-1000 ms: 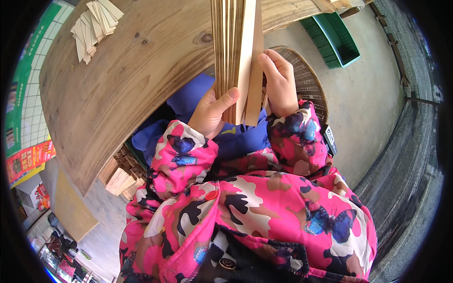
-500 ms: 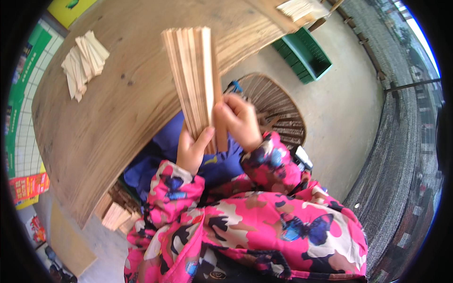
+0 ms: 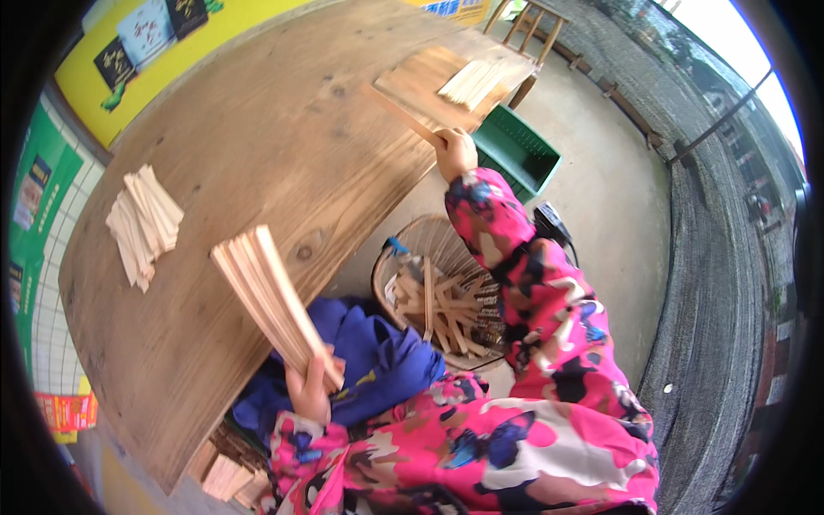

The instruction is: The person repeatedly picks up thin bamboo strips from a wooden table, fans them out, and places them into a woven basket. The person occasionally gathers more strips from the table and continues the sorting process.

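A thick bundle of thin wooden slats (image 3: 273, 300) is gripped at its lower end by my left hand (image 3: 311, 390), close to the table's front edge. The slats fan slightly and lean up to the left. My right hand (image 3: 457, 154) is stretched out over the far right of the table, closed on one end of a single wooden slat (image 3: 405, 117). That slat points left above a wooden board (image 3: 412, 81), on which a row of pale slats (image 3: 474, 83) lies. Whether the held slat touches the board, I cannot tell.
Another loose pile of slats (image 3: 146, 223) lies at the left of the wooden table (image 3: 215, 163). Below its edge stand a wicker basket (image 3: 421, 236) holding slat pieces and a green plastic crate (image 3: 525, 159). Blue cloth (image 3: 369, 343) covers my lap. A wooden stool (image 3: 528, 26) stands behind.
My right hand has drawn a slat away from the bundle and reached out to the far right. My left hand with the bundle has lowered and tilted left. The view has shifted.
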A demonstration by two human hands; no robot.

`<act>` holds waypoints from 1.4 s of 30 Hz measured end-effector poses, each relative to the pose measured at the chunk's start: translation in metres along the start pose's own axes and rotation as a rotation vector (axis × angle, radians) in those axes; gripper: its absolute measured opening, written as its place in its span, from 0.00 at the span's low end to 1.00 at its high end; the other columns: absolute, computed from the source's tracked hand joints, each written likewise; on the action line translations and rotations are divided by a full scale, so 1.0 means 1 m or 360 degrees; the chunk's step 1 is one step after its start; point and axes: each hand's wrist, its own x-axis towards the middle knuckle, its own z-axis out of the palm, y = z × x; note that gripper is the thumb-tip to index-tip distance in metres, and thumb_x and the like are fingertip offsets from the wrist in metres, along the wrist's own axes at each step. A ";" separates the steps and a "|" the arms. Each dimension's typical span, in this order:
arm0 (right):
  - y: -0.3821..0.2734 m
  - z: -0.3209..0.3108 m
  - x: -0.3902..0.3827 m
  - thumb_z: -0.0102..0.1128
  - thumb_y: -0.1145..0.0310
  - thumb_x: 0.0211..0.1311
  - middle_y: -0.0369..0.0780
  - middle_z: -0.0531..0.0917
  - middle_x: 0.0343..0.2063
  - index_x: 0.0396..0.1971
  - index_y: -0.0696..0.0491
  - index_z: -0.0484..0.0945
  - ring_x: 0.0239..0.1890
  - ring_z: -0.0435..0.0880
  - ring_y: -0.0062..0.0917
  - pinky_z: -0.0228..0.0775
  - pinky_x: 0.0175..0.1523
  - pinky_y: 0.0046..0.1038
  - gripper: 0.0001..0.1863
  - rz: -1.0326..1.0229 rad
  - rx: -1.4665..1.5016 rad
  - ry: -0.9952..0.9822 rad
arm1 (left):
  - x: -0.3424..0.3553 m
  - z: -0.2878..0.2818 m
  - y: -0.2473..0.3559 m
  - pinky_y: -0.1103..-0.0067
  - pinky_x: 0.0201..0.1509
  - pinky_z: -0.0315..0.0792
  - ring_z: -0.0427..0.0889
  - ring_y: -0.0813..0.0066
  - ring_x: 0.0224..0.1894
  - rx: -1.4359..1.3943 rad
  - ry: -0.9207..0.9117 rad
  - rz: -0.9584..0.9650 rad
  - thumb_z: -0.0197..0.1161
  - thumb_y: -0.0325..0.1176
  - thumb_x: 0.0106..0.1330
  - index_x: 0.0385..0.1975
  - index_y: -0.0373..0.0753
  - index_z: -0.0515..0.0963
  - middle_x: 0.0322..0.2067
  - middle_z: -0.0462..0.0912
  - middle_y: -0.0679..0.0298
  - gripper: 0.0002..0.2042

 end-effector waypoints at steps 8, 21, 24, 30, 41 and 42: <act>0.079 0.056 0.046 0.59 0.65 0.44 0.38 0.76 0.30 0.29 0.47 0.75 0.31 0.76 0.34 0.69 0.34 0.36 0.09 0.0216 -0.1009 0.0235 | -0.040 -0.040 0.015 0.81 0.31 0.68 0.74 0.73 0.28 0.0333 0.0012 -0.0195 0.52 0.36 0.64 0.46 0.31 0.67 0.30 0.76 0.56 0.16; -0.203 0.006 -0.082 0.64 0.58 0.48 0.47 0.74 0.41 0.58 0.54 0.52 0.43 0.74 0.29 0.66 0.47 0.29 0.41 0.0514 0.2323 -0.1073 | -0.007 -0.019 0.014 0.84 0.23 0.69 0.74 0.74 0.25 0.0152 -0.0739 -0.0403 0.64 0.39 0.55 0.43 0.31 0.64 0.29 0.73 0.58 0.23; -0.222 0.011 -0.078 0.64 0.70 0.46 0.39 0.79 0.27 0.39 0.58 0.73 0.29 0.78 0.19 0.70 0.34 0.22 0.18 0.0527 0.2720 -0.1391 | -0.008 -0.034 0.007 0.85 0.18 0.69 0.73 0.75 0.23 -0.0197 -0.0950 -0.0603 0.69 0.35 0.49 0.38 0.32 0.65 0.28 0.72 0.58 0.22; -0.262 0.035 -0.110 0.54 0.81 0.40 0.38 0.79 0.20 0.22 0.60 0.76 0.25 0.77 0.19 0.69 0.31 0.21 0.05 0.0462 0.1888 -0.1080 | -0.022 -0.056 -0.009 0.73 0.42 0.71 0.74 0.62 0.37 0.1094 -0.0285 0.0092 0.69 0.33 0.46 0.50 0.28 0.59 0.39 0.71 0.50 0.33; -0.350 0.070 -0.130 0.53 0.75 0.43 0.46 0.75 0.22 0.19 0.58 0.71 0.29 0.75 0.42 0.67 0.34 0.36 0.03 0.0233 0.1231 -0.0706 | 0.008 -0.139 -0.099 0.68 0.41 0.71 0.75 0.51 0.39 0.1520 0.0587 0.0798 0.58 0.34 0.55 0.53 0.27 0.57 0.40 0.72 0.44 0.29; -0.351 0.066 -0.128 0.53 0.74 0.43 0.46 0.75 0.22 0.19 0.58 0.71 0.29 0.75 0.42 0.67 0.34 0.36 0.03 0.0222 0.1191 -0.0730 | 0.011 -0.149 -0.111 0.67 0.44 0.70 0.74 0.48 0.42 0.1732 0.0680 0.0877 0.59 0.34 0.53 0.54 0.26 0.56 0.42 0.71 0.42 0.31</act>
